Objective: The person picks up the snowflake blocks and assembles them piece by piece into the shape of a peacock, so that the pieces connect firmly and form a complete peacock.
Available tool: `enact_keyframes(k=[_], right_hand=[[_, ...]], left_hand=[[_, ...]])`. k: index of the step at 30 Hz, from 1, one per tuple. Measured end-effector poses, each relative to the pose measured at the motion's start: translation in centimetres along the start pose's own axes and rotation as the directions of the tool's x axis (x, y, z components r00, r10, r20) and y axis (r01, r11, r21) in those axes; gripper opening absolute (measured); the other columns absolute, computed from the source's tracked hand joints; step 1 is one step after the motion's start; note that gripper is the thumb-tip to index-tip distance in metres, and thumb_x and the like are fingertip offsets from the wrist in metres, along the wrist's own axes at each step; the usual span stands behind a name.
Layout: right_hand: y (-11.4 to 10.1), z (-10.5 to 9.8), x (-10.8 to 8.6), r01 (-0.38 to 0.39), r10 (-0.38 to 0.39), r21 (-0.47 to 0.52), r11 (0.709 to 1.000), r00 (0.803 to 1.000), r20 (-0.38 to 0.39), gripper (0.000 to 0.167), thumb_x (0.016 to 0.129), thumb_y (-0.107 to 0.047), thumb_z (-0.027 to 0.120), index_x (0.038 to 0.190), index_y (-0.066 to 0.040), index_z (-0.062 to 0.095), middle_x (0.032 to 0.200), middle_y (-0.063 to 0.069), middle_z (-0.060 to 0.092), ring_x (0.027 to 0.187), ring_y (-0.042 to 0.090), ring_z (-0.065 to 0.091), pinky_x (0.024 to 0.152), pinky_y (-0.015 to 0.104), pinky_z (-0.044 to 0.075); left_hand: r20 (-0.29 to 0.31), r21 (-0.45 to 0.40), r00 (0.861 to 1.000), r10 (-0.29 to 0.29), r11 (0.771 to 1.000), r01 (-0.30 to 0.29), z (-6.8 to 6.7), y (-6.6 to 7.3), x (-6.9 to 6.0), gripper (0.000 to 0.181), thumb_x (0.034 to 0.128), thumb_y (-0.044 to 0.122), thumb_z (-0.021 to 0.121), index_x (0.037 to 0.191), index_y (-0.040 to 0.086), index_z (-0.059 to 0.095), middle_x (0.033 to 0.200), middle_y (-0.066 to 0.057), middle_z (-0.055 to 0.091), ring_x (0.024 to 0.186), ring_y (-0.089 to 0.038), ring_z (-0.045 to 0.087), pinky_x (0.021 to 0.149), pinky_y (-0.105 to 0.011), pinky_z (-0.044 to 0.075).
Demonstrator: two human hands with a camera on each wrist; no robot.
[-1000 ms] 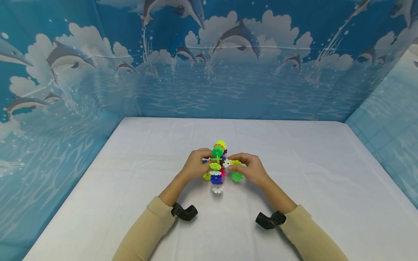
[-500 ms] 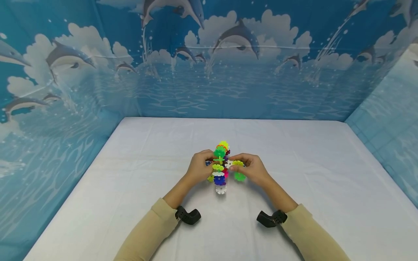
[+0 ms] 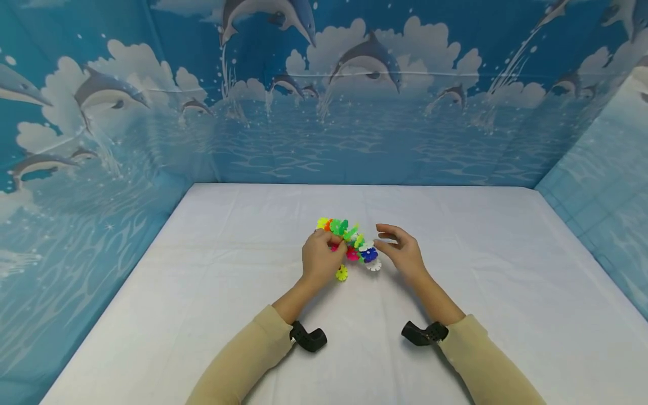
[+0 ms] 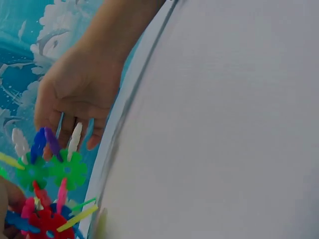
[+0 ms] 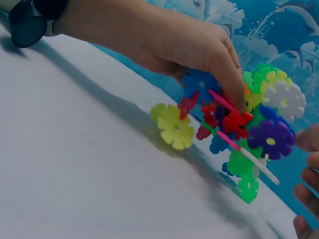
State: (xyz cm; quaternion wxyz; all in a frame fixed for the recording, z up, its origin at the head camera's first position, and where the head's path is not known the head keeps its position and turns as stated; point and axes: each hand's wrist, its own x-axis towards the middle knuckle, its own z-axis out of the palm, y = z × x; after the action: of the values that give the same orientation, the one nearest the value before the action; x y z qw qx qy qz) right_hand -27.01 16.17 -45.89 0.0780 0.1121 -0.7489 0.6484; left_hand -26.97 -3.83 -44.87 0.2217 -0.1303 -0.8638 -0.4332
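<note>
My left hand (image 3: 323, 256) grips a model of interlocking snowflake discs (image 3: 352, 253), holding it above the table. Several flower-shaped pieces make it up, in green, yellow, red, pink, blue, purple and white. In the right wrist view, my left hand (image 5: 199, 47) reaches down onto its blue and red discs; a yellow disc (image 5: 177, 127) sticks out to one side and a purple disc (image 5: 270, 140) faces my right hand (image 5: 310, 181). My right hand (image 3: 402, 253) is just right of the model, fingers loosely bent and holding nothing. I cannot tell whether a fingertip touches the discs.
A white cloth covers the table (image 3: 481, 281). Blue dolphin-print curtains (image 3: 324, 140) stand behind it and at both sides. Each wrist carries a black camera mount, the left mount (image 3: 309, 337) and the right mount (image 3: 424, 333).
The model has been turned, so its blue and white end now points right. My right hand has let go of it and drawn slightly right; my left hand has shifted right with the model.
</note>
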Motion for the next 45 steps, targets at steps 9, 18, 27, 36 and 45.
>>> enact_keyframes(k=[9,18,27,36,45], right_hand=[[0.6,-0.3,-0.1,0.005,0.006,0.091,0.996,0.992,-0.122,0.040,0.093,-0.009,0.062,0.126,0.013,0.053,0.123,0.027,0.054,0.096,0.005,0.055,0.080,0.014,0.046],[-0.4,-0.8,-0.1,-0.001,-0.002,-0.015,1.000,0.984,-0.181,0.030,0.096,-0.007,0.058,0.121,0.009,0.060,0.119,0.021,0.059,0.102,0.013,0.054,0.084,0.019,0.045],[0.3,-0.3,-0.5,0.064,-0.018,-0.343,0.937,0.991,0.135,0.065,0.086,-0.018,0.075,0.140,0.000,0.045,0.134,0.022,0.047,0.116,0.034,0.049,0.088,0.046,0.045],[1.4,-0.4,-0.4,-0.014,0.024,-0.342,0.940,0.999,0.024,0.054,0.090,-0.017,0.073,0.133,0.007,0.051,0.123,0.024,0.059,0.114,0.036,0.054,0.095,0.048,0.047],[1.9,-1.1,-0.4,-0.026,0.044,-0.313,0.950,0.998,0.052,0.058,0.090,-0.019,0.073,0.135,0.007,0.049,0.128,0.024,0.057,0.117,0.036,0.054,0.096,0.047,0.046]], left_hand=[[-0.089,0.071,0.996,-0.013,0.997,0.020,1.9,0.8,0.4,0.011,0.0825,0.010,0.068,0.075,0.002,0.071,0.077,-0.005,0.063,0.075,-0.021,0.058,0.067,-0.035,0.049],[0.073,-0.164,0.997,-0.023,0.986,0.034,-1.3,-0.9,-0.8,0.023,0.0982,0.011,0.051,0.096,-0.001,0.070,0.091,-0.009,0.066,0.086,-0.023,0.064,0.077,-0.034,0.054],[0.463,-0.136,0.886,-0.018,0.987,0.091,-2.7,-2.7,-1.7,0.026,0.0907,0.012,0.067,0.115,0.004,0.069,0.111,-0.007,0.068,0.097,-0.021,0.063,0.084,-0.031,0.052],[0.323,-0.116,0.946,0.007,0.993,0.032,-1.7,-3.0,-2.1,0.015,0.0892,0.017,0.072,0.102,0.008,0.072,0.099,-0.003,0.068,0.087,-0.016,0.062,0.077,-0.028,0.051],[0.238,-0.190,0.969,-0.062,0.976,0.109,-2.0,-5.0,-0.1,0.063,0.0934,0.017,0.066,0.145,0.001,0.033,0.143,-0.022,0.042,0.127,-0.035,0.045,0.104,-0.047,0.040]])
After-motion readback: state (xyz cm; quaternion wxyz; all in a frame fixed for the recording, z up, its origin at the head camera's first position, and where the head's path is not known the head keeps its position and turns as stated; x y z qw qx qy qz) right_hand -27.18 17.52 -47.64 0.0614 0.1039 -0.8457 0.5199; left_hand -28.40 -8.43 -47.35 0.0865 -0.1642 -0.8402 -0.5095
